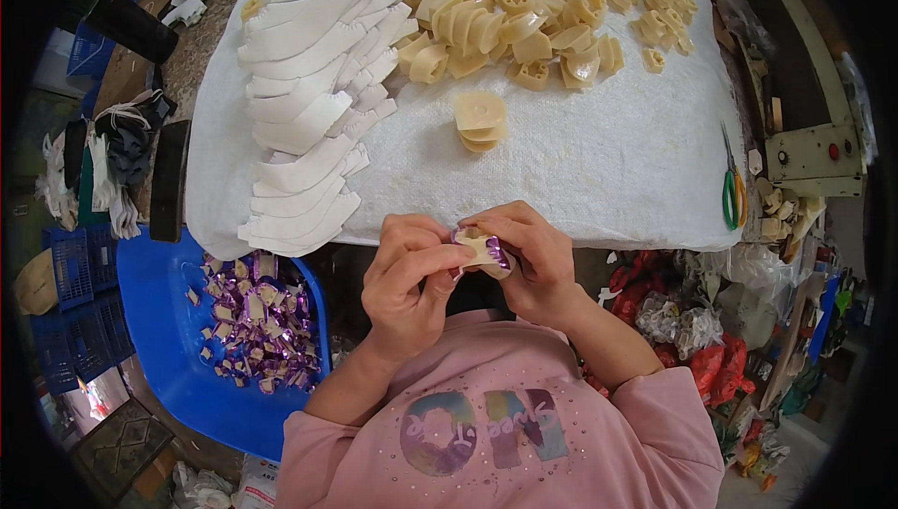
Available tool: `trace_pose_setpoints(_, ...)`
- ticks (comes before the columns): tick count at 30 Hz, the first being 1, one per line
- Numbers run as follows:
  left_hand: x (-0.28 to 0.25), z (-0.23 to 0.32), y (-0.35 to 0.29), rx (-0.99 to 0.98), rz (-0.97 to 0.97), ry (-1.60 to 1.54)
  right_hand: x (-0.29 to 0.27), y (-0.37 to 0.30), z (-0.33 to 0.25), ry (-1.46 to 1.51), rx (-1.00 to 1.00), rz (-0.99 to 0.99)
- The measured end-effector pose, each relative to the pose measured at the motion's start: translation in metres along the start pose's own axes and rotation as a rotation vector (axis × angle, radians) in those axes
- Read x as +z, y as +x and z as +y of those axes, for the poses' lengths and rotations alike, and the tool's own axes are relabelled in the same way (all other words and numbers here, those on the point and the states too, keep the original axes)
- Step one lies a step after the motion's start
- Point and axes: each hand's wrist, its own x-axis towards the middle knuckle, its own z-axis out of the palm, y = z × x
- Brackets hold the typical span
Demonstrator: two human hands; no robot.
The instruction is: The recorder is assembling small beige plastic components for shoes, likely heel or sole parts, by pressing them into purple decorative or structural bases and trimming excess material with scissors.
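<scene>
Both my hands are in front of my chest, at the near edge of the covered table, closed on one small cream heel-shaped block point(479, 247) partly covered in shiny purple material. My left hand point(404, 277) pinches it from the left, its fingers pressing on the cream face. From the right, my right hand point(535, 261) grips the purple edge with thumb and fingers. Beyond them stands a short stack of bare cream blocks point(481, 114). Overlapping rows of curved white pieces with notched ends point(299, 121) lie to the left of that stack.
A heap of cream blocks point(514, 27) covers the far part of the white-sheeted table point(608, 153). Scissors point(732, 193) with green and orange handles lie at its right edge. Below left, a blue tub point(168, 350) holds many purple-and-cream pieces point(262, 322). Red bags point(725, 364) are piled at right.
</scene>
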Motion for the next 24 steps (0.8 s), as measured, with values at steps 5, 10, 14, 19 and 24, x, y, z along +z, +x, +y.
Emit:
trace_pose_setpoints(5, 0.003, 0.000, -0.007, -0.086, 0.138, -0.104, -0.001, 0.004, 0.002, 0.026, -0.055, -0.011)
trace_pose_setpoints(10, -0.002, 0.000, -0.001, 0.026, 0.155, -0.034, 0.003, 0.003, 0.001, 0.026, -0.048, -0.098)
trace_pose_setpoints(14, -0.016, 0.003, -0.001, 0.060, 0.050, 0.038, -0.007, 0.010, -0.008, 0.178, 0.104, -0.323)
trace_pose_setpoints(19, -0.009, 0.003, 0.003, 0.135, 0.010, -0.022, -0.015, 0.000, 0.000, 0.601, 0.365, -0.224)
trace_pose_setpoints(24, -0.004, 0.016, -0.007, 0.116, 0.051, -0.007, -0.017, -0.002, -0.003, 0.522, 0.402, -0.292)
